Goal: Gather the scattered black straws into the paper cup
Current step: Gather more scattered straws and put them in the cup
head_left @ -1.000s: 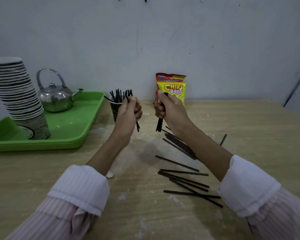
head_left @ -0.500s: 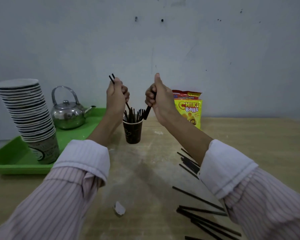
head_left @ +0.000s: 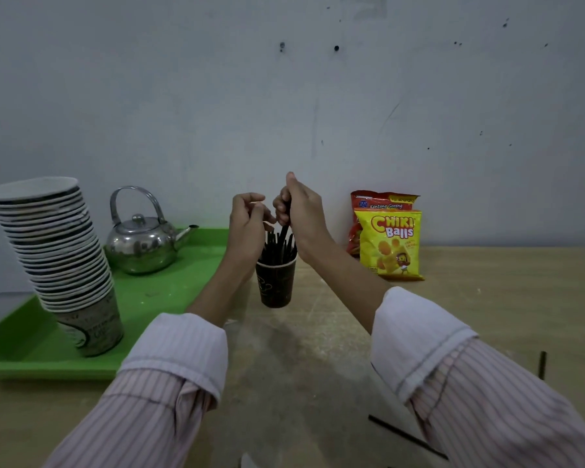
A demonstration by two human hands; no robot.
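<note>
A dark paper cup (head_left: pixel 275 282) stands mid-worktop (head_left: pixel 487 298), with a bunch of thin black straws (head_left: pixel 277 244) upright in it. Left of it a green plastic tray (head_left: pixel 169 298) carries a shiny metal kettle (head_left: pixel 139 244) at the back and a leaning stack of paper cups (head_left: pixel 54 261) nearer the front. Right of the cup, two snack bags (head_left: pixel 389 241) stand against the wall. Two loose straws (head_left: pixel 406 437) lie at the near right.

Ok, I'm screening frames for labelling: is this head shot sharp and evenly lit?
Head view: dim, flat light, corners darker; soft shadow on the table under the arms. Wide-angle bowing tilts the cup stack. Sleeves slightly smeared; paper cup, right hand and snack bag stay readable. Mild reflections on the kettle.
</note>
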